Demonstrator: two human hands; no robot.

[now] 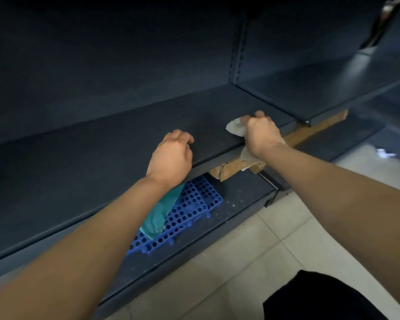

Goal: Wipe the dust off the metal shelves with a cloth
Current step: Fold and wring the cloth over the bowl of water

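shelf (102,139) dark blue-grey | cloth (234,128) pale grey | perforated mat (194,211) blue

At centre frame the right hand (261,135) grips a grey cloth (234,129) on the dark metal shelf (90,158) (near its front edge). The left hand (171,158) rests on that edge, fingers curled. Below lie blue perforated mats (189,215).
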